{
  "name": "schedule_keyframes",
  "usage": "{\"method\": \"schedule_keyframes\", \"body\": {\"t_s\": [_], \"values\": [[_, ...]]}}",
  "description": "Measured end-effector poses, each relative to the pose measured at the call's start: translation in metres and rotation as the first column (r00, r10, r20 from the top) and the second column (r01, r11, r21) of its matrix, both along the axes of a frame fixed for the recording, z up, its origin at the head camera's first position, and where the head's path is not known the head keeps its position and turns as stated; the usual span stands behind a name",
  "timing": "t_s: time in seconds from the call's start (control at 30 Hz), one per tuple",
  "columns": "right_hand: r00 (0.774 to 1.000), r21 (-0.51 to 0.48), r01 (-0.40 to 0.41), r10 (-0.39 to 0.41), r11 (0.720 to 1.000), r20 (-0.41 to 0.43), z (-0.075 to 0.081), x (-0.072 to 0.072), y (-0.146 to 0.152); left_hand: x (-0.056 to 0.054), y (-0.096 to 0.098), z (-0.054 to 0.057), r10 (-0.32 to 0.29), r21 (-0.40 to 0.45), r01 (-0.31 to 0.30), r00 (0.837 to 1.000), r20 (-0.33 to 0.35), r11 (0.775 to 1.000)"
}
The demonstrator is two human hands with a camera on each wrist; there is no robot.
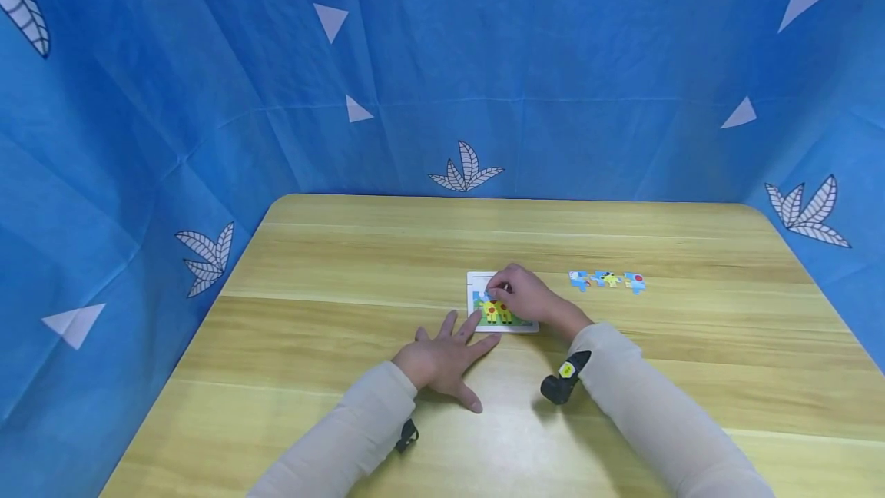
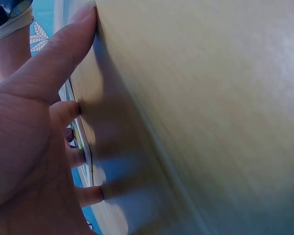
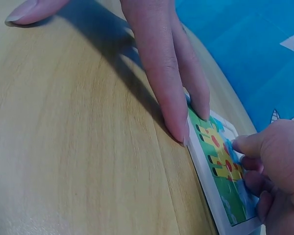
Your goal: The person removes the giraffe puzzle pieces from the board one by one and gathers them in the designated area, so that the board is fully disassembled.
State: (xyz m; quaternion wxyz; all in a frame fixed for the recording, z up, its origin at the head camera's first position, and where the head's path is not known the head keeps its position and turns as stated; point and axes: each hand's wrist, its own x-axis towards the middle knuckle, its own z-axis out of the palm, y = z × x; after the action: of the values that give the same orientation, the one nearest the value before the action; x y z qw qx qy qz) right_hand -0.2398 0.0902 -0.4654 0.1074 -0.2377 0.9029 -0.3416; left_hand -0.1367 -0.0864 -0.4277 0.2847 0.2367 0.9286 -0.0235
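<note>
A white-rimmed jigsaw board [image 3: 211, 196] with a partly assembled picture of a yellow, red-spotted giraffe [image 3: 215, 142] on green lies on the table. My left hand [image 1: 445, 360] has its fingers spread; in the right wrist view two fingertips rest at the board's near edge. Over the board's right half, my right hand [image 1: 528, 298] has its fingers curled, pinching a small light-blue puzzle piece [image 1: 484, 296] above the giraffe's body. The hand covers the board's upper right part in the head view.
To the right of the board three loose pieces lie in a row: a blue one [image 1: 578, 279], a blue-and-yellow one [image 1: 608, 279] and a blue one with a red spot [image 1: 634, 281]. A blue patterned curtain [image 1: 588, 98] hangs behind the wooden table [image 1: 332, 252].
</note>
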Motion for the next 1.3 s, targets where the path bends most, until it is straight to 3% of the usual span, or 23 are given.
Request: {"method": "schedule_keyframes", "body": {"t_s": [0.4,0.77,1.3], "values": [[0.998,-0.072,-0.034,0.031,0.997,-0.048,0.0005,0.0045,0.0020,-0.0009,-0.0006,-0.0027,-0.006,0.008,0.006,1.000,0.000,1.000],[0.999,-0.037,-0.001,0.002,0.999,0.039,0.0009,0.0034,0.0000,-0.0009,0.0002,-0.0016,-0.011,-0.015,0.011,1.000,-0.009,1.000],[0.997,-0.061,-0.021,0.025,0.998,0.067,-0.0008,0.0072,-0.0003,0.0003,0.0001,-0.0001,0.004,0.011,-0.004,1.000,0.008,1.000]]}}
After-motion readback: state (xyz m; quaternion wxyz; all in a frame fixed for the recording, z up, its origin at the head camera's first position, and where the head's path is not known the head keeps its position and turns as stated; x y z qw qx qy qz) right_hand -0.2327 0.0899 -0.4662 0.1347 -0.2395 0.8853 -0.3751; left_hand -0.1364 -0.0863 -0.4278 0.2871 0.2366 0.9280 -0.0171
